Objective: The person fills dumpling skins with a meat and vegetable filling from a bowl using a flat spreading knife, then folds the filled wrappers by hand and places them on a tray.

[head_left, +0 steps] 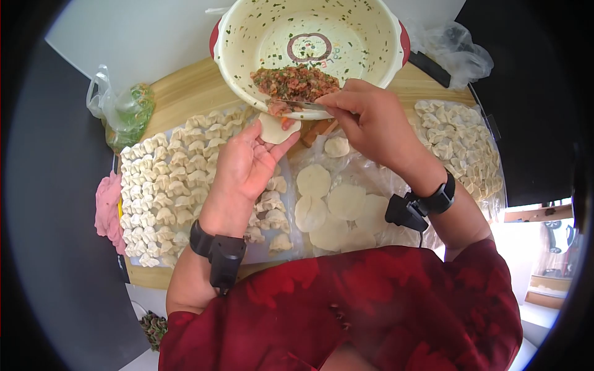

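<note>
While left grip cups wrapper — right grip pinching blade, just above it

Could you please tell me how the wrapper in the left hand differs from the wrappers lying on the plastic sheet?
The wrapper in the left hand rests on the fingertips of the left hand and carries a dab of filling; the wrappers on the plastic sheet lie flat and bare. The held one is single, while those overlap in a loose group. Both are pale, round dough discs.
</note>
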A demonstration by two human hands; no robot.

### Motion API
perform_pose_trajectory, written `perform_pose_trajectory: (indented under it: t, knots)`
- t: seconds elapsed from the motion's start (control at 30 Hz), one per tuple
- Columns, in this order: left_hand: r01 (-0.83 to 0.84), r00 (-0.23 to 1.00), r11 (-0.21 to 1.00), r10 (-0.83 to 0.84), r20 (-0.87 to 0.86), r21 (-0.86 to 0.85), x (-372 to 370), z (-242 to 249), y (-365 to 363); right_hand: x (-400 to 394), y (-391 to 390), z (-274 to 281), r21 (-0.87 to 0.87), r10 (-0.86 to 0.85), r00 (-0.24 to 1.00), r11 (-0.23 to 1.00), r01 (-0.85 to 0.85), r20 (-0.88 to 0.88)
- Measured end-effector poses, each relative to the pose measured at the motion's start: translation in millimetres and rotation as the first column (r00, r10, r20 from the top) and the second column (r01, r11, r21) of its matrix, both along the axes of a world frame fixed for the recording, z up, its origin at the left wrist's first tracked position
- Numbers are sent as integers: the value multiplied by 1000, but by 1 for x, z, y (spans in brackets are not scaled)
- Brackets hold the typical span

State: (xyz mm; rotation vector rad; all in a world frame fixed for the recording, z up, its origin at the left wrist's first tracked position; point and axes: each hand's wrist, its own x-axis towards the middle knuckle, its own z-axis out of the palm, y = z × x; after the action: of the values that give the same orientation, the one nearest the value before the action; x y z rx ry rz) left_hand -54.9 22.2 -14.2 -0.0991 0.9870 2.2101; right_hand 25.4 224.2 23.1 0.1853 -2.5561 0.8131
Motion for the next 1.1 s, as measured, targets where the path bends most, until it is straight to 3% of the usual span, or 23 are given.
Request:
perform_pose_trajectory:
  t: [0.13, 0.2, 0.6, 0.73, 0.8, 0.9, 1.03, 1.1]
  knots:
    - [-24, 1000, 998, 23, 7, 52, 0, 2, 1, 4, 2, -17, 113, 38, 991, 993, -24, -127]
    - [-25, 1000, 998, 25, 9, 52, 0, 2, 0, 2, 7, -22, 279, 105, 964, 960, -33, -246]
    - [-10, 1000, 1000, 10, -18, 13, -3, 0, -1, -1, 5, -11, 453, 242, 924, 887, -87, -297]
    - [-14, 1000, 1000, 14, -3, 22, -4, -2, -3, 7, 6, -11, 426, 257, 925, 897, -119, -281]
    - [-22, 1000, 1000, 22, -2, 12, -3, -2, -3, 9, 8, -17, 248, 154, 941, 965, -79, -301]
    - [-15, 1000, 999, 15, -5, 38, -2, -2, -4, 11, 9, -20, 128, 150, 954, 984, -120, -261]
    - [-25, 1000, 1000, 25, 2, 16, 1, -2, -2, 10, 11, -21, 131, 93, 969, 989, -64, -228]
    - [-40, 999, 999, 40, 3, 4, 3, -1, 0, 7, 12, -19, 180, -44, 973, 980, 87, -227]
